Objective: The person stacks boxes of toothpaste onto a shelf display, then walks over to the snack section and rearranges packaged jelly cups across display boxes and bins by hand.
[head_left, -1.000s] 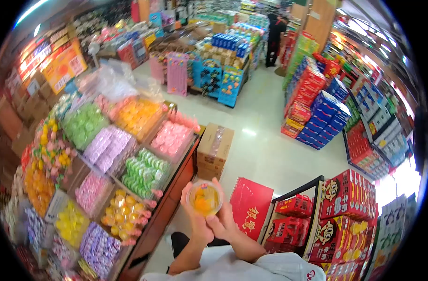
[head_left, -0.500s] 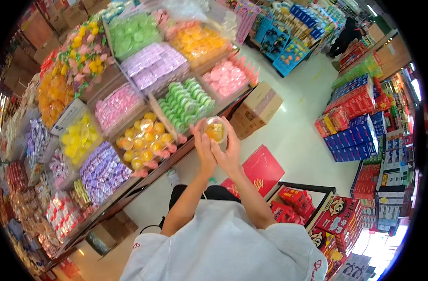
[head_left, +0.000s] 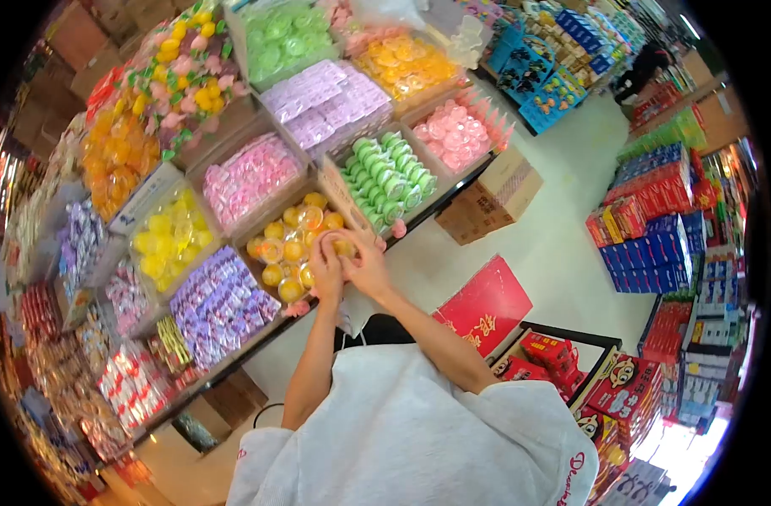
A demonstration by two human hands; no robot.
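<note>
Both my hands are together over the front edge of the bin of orange jelly cups (head_left: 289, 234). My left hand (head_left: 327, 268) and my right hand (head_left: 367, 266) hold one round clear cup (head_left: 344, 248) with orange contents between them, fingers curled around its sides. Just right of the hands is a bin of green-and-white wrapped sweets (head_left: 387, 175). Purple wrapped sweets (head_left: 221, 304) fill the bin to the lower left, and pink packets (head_left: 252, 181) lie in the one behind.
A cardboard box (head_left: 491, 196) stands on the floor beside the display. Farther right are a red box (head_left: 487, 305), a rack of red packages (head_left: 554, 358) and stacked blue boxes (head_left: 647, 257). A person in dark clothes (head_left: 643, 69) is in the far aisle.
My hands have moved with the cup from beside the display to over the orange jelly bin. The view has turned down and toward the sweets.
</note>
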